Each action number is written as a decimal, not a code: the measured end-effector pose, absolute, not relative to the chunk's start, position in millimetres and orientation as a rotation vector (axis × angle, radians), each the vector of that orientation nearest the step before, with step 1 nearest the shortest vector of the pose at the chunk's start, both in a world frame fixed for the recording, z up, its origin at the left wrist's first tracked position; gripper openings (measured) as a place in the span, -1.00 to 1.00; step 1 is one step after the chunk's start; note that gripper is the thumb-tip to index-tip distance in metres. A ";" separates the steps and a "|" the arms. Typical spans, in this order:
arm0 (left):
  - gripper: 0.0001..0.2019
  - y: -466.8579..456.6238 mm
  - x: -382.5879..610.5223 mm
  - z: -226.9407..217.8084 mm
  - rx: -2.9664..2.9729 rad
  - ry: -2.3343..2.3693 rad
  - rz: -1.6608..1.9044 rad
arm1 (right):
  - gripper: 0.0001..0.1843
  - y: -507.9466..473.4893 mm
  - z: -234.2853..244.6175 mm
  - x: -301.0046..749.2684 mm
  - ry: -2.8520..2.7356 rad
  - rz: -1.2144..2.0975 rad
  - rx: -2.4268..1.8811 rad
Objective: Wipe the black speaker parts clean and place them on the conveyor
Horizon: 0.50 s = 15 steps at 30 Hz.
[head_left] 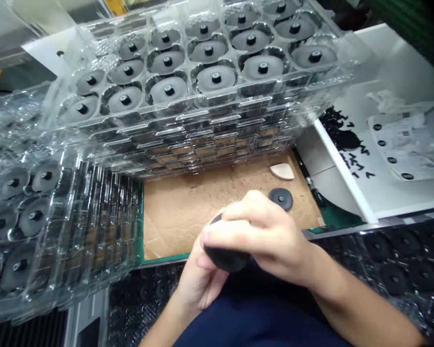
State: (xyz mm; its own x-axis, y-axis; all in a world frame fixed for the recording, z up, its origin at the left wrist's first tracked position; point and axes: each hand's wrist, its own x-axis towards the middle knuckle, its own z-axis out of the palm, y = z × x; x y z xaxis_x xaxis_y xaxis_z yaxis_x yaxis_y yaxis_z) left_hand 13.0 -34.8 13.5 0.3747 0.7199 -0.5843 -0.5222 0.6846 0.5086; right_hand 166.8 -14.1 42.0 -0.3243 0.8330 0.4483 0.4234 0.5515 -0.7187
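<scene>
The right hand (264,236) came in from the lower right and the left hand (198,282) rose from below, both at lower centre of the frame, with a black round disc (226,259) held between them just above the person's navy lap (256,323). The right fingers (238,217) lay pressed together, curled over the top of the disc, while the left fingers (202,260) cupped its underside — the exact grip of each fingertip was hidden. Beyond the hands, on a sheet of brown cardboard (202,212), lay a dark disc (281,199) and a pale wedge-shaped piece (282,170). Stacked clear blister trays (202,115) filled the top and left of the frame, holding grey discs with black hubs (215,78). At right, a white tray (401,72) held small black pieces (342,137) and a printed sheet (401,149) — more black discs (394,282) sat at lower right
</scene>
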 end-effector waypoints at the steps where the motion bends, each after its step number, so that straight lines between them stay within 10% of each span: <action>1: -0.23 -34.8 11.8 12.2 0.255 0.855 0.800 | -0.71 -12.1 34.6 168.6 -1.846 0.716 -1.051; 15: -0.46 -29.2 -0.2 11.3 0.235 0.702 0.710 | -0.69 -69.2 -32.5 188.2 -1.164 1.442 -1.650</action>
